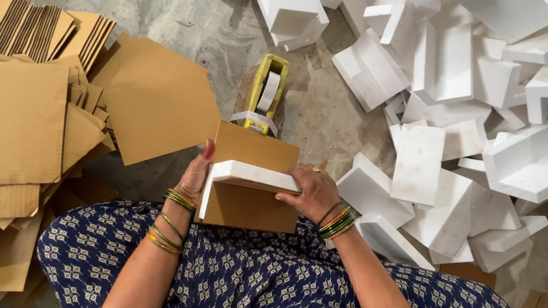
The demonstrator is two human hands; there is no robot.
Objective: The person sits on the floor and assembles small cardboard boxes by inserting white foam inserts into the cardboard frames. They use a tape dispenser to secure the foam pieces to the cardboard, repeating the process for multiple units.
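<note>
Gripping the white foam corner block (252, 176) against the cardboard piece (254, 151), the flat left hand (194, 177) and clasping right hand (312, 192) risk snapping its thin wall if overpressed.

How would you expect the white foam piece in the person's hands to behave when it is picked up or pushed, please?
The white foam piece looks like moulded packing foam, so it is probably very light for its size. It keeps crisp, straight edges under the right hand, which suggests stiff rather than floppy. Its thin walls could likely snap or dent if squeezed hard, and its flat faces make rolling unlikely.
</note>
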